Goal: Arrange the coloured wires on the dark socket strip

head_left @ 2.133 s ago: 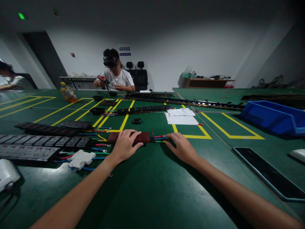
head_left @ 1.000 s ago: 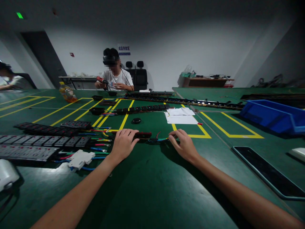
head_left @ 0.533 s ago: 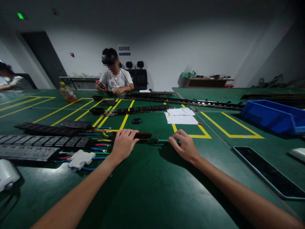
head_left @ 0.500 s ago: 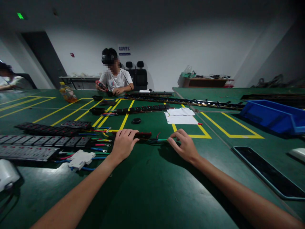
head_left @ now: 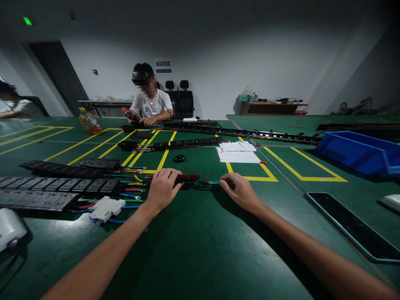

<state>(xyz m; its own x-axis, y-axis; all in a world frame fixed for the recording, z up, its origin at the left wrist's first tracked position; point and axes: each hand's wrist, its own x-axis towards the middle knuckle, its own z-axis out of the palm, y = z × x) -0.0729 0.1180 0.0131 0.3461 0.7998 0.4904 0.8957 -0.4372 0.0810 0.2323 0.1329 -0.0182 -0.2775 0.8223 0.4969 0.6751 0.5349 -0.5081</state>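
The left hand (head_left: 164, 183) grips the strip (head_left: 190, 177) on the bench (head_left: 200, 254); it has tipped from flat, baring a dark side. The right hand's (head_left: 236, 187) fingers pinch its wires (head_left: 212, 182), whose ends are probably hidden there. Far back, a wall sign (head_left: 163, 64) reads "成品存放区".

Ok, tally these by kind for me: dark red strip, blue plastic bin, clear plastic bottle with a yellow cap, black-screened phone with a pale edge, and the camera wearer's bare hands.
Dark red strip: 1
Blue plastic bin: 1
Clear yellow-capped plastic bottle: 1
Black-screened, pale-edged phone: 1
Wearer's bare hands, left hand and right hand: 2
Total: 6
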